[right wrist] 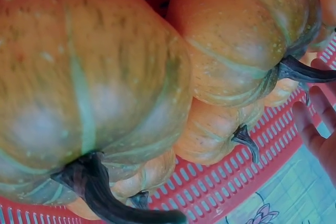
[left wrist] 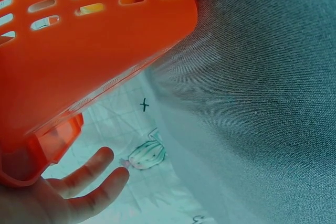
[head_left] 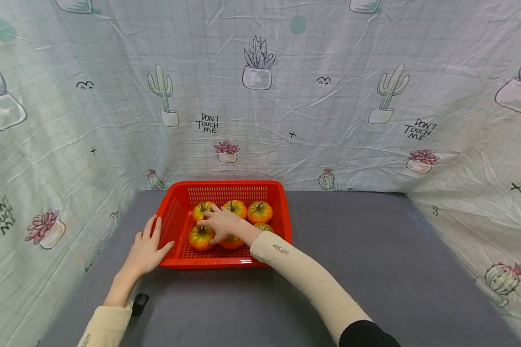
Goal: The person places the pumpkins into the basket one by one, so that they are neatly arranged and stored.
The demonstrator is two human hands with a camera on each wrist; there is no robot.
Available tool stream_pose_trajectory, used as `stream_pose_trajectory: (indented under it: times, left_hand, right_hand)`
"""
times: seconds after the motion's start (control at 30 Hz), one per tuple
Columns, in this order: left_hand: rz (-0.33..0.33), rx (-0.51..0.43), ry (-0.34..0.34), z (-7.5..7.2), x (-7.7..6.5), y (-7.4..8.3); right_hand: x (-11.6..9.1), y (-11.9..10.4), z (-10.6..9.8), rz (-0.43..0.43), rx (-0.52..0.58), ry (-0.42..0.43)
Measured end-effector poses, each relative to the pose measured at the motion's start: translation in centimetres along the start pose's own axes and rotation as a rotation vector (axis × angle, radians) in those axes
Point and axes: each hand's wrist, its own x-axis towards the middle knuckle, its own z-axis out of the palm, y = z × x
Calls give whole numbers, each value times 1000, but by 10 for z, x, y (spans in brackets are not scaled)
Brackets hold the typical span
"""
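A red plastic basket [head_left: 208,263] with slotted walls holds several small orange-and-yellow pumpkins [head_left: 259,212] with dark stems. My left hand [head_left: 145,250] rests at the basket's front left corner, fingers spread along the left rim and thumb over the front rim. Two of its fingers [left wrist: 100,192] extend outside the basket in the left wrist view. My right hand [head_left: 226,225] reaches over the pumpkins on the left side, fingers spread, close above the front left pumpkin [head_left: 200,239]. In the right wrist view, its fingertips [right wrist: 304,119] lie apart near a pumpkin stem [right wrist: 302,71].
The basket stands on a grey cloth-covered table [head_left: 347,250]. A pale curtain [head_left: 295,101] printed with potted cacti hangs behind and at both sides. A small black object [head_left: 140,304] shows beside my left wrist.
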Motion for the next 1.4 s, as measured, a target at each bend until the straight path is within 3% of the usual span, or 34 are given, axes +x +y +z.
stream_pose_trajectory:
  times: [0.33, 0.57, 1.07, 1.23, 1.4]
  left_hand:
    - [-6, 1, 6, 1, 2, 0]
    - [4, -9, 14, 3, 0, 0]
    - [1, -14, 19, 3, 1, 0]
    - [-10, -37, 31, 4, 0, 0]
    - [-1, -59, 84, 4, -2, -1]
  right_hand:
    - [-3, 9, -6, 58, 78, 81]
    - [-21, 13, -19, 37, 145, 155]
    - [-100, 31, -55, 42, 239, 325]
    - [-129, 38, -52, 68, 303, 369]
    - [-159, 48, -31, 116, 322, 459]
